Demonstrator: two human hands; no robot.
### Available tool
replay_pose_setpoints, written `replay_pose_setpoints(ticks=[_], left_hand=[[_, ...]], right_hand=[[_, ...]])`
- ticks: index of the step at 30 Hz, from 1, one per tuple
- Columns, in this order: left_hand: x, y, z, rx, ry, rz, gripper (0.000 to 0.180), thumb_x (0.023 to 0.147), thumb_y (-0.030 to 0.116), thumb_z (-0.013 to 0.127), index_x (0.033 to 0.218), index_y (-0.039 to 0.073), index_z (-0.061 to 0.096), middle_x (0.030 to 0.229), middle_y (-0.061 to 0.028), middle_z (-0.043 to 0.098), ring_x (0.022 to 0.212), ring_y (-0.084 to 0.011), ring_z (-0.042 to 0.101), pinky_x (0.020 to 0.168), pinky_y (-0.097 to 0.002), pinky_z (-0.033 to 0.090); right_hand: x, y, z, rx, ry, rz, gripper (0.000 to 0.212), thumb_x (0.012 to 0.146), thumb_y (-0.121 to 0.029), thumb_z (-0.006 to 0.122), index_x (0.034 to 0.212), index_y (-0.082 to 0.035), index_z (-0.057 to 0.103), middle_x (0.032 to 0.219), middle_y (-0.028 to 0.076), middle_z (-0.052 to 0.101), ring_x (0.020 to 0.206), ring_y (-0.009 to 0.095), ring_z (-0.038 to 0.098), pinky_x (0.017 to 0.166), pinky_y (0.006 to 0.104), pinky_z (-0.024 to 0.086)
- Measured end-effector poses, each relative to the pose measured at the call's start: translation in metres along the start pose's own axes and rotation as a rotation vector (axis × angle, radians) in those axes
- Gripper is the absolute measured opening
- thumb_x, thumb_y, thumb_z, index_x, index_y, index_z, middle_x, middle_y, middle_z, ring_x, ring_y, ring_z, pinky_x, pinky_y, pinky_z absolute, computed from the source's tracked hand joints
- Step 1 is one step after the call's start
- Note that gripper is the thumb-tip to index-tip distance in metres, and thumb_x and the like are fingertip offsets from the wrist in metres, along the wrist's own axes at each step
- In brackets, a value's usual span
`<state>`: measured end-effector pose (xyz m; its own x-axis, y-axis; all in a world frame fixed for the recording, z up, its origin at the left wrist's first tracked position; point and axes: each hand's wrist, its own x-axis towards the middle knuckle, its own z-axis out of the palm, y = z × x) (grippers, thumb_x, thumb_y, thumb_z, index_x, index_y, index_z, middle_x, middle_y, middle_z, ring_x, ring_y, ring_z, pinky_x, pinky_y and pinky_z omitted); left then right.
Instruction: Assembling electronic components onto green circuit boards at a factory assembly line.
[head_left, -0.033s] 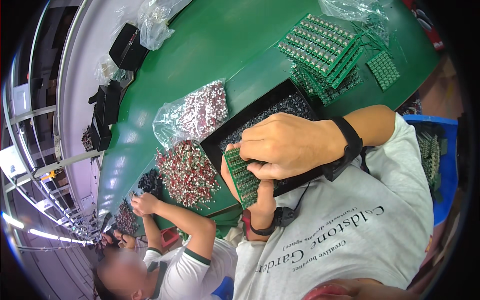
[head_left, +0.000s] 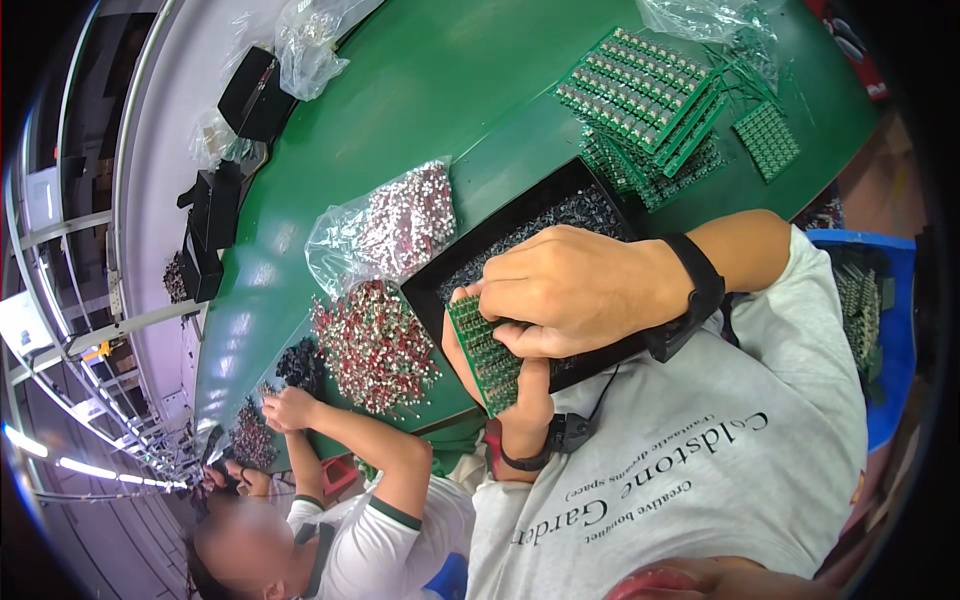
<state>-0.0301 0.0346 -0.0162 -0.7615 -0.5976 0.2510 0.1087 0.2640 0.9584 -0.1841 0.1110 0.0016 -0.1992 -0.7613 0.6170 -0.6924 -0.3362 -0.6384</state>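
In the frame's middle, the left hand (head_left: 527,415) is pinching a green board (head_left: 487,362), probably light, stiff and breakable, best held by its edges, while the right hand (head_left: 565,290) is resting curled over it, its grip hidden.

Past the black tray (head_left: 424,311), green tabletop (head_left: 470,105) lies free between obstructing plastic bag (head_left: 408,220) and stacked boards (head_left: 635,90).
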Motion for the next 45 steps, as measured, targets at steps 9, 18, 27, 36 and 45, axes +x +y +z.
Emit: replay_pose_setpoints(ticks=[9,18,27,36,45], left_hand=[[-0.003,-0.004,0.0,-0.232,0.136,-0.109,0.075,0.08,0.004,0.058,0.148,-0.009,0.028,0.142,-0.022,0.047,0.13,-0.0276,0.049,0.112,-0.0399,0.035],[-0.001,0.004,0.002,-0.208,0.106,-0.119,0.08,0.074,0.001,0.055,0.149,-0.007,0.026,0.142,-0.0233,0.046,0.13,-0.0293,0.048,0.113,-0.0415,0.035],[0.0,0.002,0.0,-0.341,0.164,-0.132,0.083,0.072,0.003,0.056,0.149,-0.006,0.024,0.141,-0.0249,0.046,0.133,-0.0316,0.046,0.115,-0.0446,0.034],[-0.002,0.006,0.004,-0.3,0.152,-0.158,0.089,0.066,0.005,0.054,0.149,-0.006,0.024,0.141,-0.0247,0.046,0.134,-0.0321,0.044,0.117,-0.0459,0.03],[0.001,0.004,-0.002,-0.429,0.193,-0.145,0.09,0.065,0.004,0.052,0.15,-0.005,0.022,0.142,-0.0242,0.044,0.135,-0.0333,0.043,0.117,-0.0461,0.031]], right_hand=[[0.001,-0.003,-0.004,-0.029,-0.014,0.013,0.02,0.072,-0.01,0.072,0.078,-0.001,0.055,0.075,0.011,0.054,0.063,0.031,0.058,0.054,0.0406,0.049],[-0.001,0.001,-0.001,-0.012,-0.066,0.022,0.021,0.073,-0.011,0.073,0.078,-0.003,0.054,0.075,0.011,0.054,0.065,0.031,0.059,0.058,0.0396,0.052],[0.002,-0.004,-0.009,-0.065,-0.041,0.003,0.022,0.072,-0.01,0.073,0.077,-0.002,0.053,0.075,0.011,0.053,0.066,0.031,0.059,0.057,0.0401,0.051],[-0.001,0.002,0.001,-0.009,-0.066,0.013,0.02,0.07,-0.009,0.072,0.077,-0.003,0.055,0.073,0.01,0.052,0.063,0.032,0.058,0.056,0.04,0.05],[0.004,-0.002,-0.011,-0.069,-0.025,0.007,0.022,0.069,-0.01,0.072,0.076,-0.003,0.053,0.073,0.01,0.052,0.062,0.031,0.057,0.052,0.0399,0.048]])
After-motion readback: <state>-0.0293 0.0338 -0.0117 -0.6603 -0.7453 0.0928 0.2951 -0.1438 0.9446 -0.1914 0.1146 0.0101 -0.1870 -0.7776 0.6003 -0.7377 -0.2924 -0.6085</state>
